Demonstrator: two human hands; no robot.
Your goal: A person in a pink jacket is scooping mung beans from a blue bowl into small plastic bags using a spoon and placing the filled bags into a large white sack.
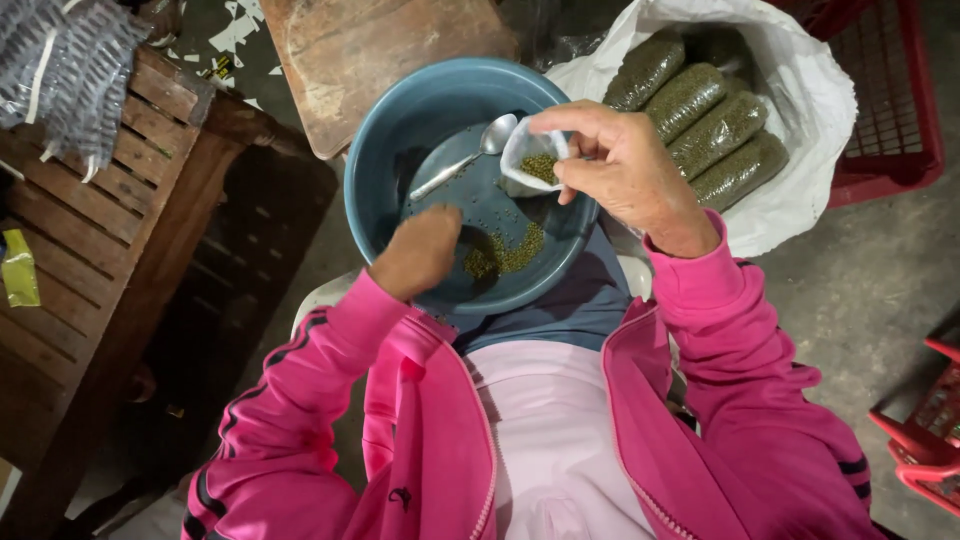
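Observation:
A blue plastic basin rests on my lap, with a small heap of green seeds and a metal spoon lying inside it. My right hand holds a small clear plastic bag over the basin, its mouth held apart and some green seeds in it. My left hand reaches down into the basin beside the seed heap, fingers curled; whether it holds seeds is hidden. Both arms wear pink sleeves.
A white sack at upper right holds several long filled packets of green seeds. Red crates stand right. A wooden slatted table with a bundle of plastic bags is at left. A wooden board lies beyond the basin.

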